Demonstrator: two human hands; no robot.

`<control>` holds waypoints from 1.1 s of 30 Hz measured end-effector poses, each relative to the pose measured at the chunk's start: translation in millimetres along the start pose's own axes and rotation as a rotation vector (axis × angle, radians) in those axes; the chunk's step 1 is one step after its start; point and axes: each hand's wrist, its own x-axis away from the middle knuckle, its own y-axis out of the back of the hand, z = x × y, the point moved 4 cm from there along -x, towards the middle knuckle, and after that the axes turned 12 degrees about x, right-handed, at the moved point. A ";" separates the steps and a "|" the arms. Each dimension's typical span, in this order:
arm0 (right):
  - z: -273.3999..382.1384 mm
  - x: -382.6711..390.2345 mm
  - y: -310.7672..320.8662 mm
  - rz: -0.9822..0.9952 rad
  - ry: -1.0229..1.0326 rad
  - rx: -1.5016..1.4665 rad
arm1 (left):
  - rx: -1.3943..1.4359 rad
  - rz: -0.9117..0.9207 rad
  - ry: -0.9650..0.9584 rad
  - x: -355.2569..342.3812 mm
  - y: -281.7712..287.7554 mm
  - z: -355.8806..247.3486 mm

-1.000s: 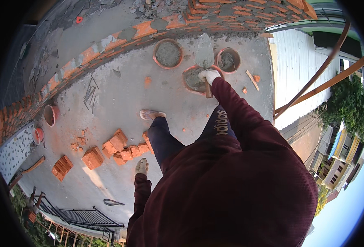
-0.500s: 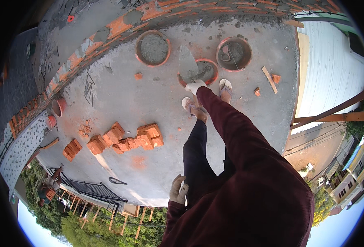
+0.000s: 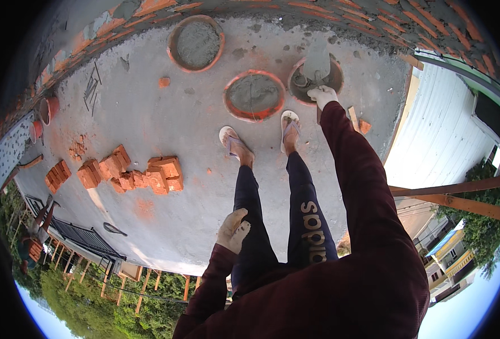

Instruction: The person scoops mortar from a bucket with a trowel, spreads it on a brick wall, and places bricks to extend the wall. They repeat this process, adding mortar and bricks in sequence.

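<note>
My right hand [image 3: 322, 96], in a white glove, is closed round the handle of a trowel, which the fingers mostly hide. The wide grey trowel blade [image 3: 316, 61] points away from me, over the right-hand mortar tub [image 3: 338, 79]. Wet mortar shows low inside that tub. Beside it, in front of my feet, sits a round orange-rimmed tub [image 3: 227, 106] filled with smooth grey mortar. My left hand [image 3: 232, 230], also gloved, hangs by my left thigh with loosely bent fingers, thumb apart, and nothing seen in it.
A third mortar tub [image 3: 172, 55] stands farther left, near the low brick wall [image 3: 148, 8]. Stacked orange bricks [image 3: 165, 174] lie on the concrete floor at left. A wood strip [image 3: 353, 120] and a brick piece [image 3: 364, 126] lie to the right. Another person [image 3: 39, 229] is at far left.
My right hand has carried the trowel from the middle tub rightward to the right-hand tub. My left hand has come up a little, and the view has shifted right.
</note>
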 end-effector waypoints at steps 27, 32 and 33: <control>315.5 537.1 16.9 0.520 1.257 0.357 | 0.088 0.065 -0.234 -4.3 -78.9 -247.3; 331.4 546.6 55.4 0.386 0.568 0.292 | -0.129 -0.293 -0.321 92.9 -8.4 -256.6; 328.9 520.3 71.1 0.308 0.882 0.331 | -0.028 -0.297 -0.316 88.3 21.7 -243.7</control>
